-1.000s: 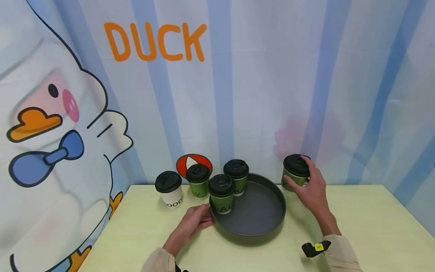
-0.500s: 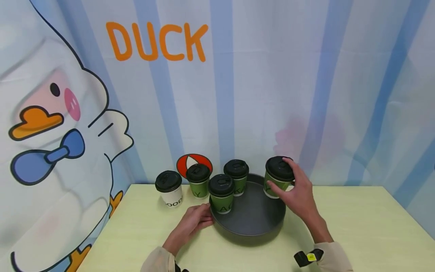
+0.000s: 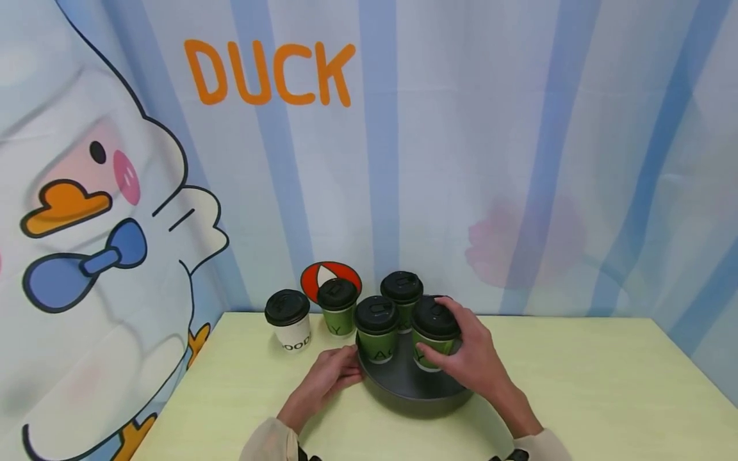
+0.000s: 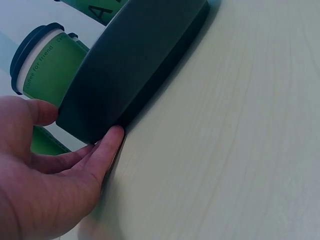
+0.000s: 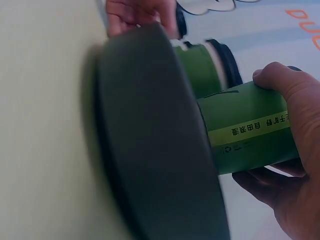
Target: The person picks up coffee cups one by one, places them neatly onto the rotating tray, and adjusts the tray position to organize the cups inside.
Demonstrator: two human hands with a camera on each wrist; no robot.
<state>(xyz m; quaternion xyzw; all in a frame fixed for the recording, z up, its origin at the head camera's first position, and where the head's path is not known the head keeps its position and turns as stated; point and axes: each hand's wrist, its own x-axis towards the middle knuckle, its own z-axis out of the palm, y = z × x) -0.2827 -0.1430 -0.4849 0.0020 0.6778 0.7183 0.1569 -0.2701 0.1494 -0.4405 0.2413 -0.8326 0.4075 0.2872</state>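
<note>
A dark round baking pan (image 3: 403,386) stands on the table. At its left edge, my left hand (image 3: 325,379) holds it, thumb by the rim and fingertips low on the wall in the left wrist view. My right hand (image 3: 477,356) grips a green paper coffee cup (image 3: 432,349) with a black lid, upright over the pan's middle; in the right wrist view the pan wall (image 5: 155,135) hides its base. Two more green lidded cups are at the pan: one marked AC (image 3: 376,346) inside at the left, another (image 3: 401,288) at the back.
Left of the pan, on the pale table (image 3: 605,378), stand a white lidded cup (image 3: 293,333) and a green lidded cup (image 3: 338,320). Behind the table hangs a striped curtain (image 3: 438,160) with a duck print.
My right hand has carried its green coffee cup leftward and toward me, from beyond the pan's right rim to over its middle. My left hand stays at the pan's edge.
</note>
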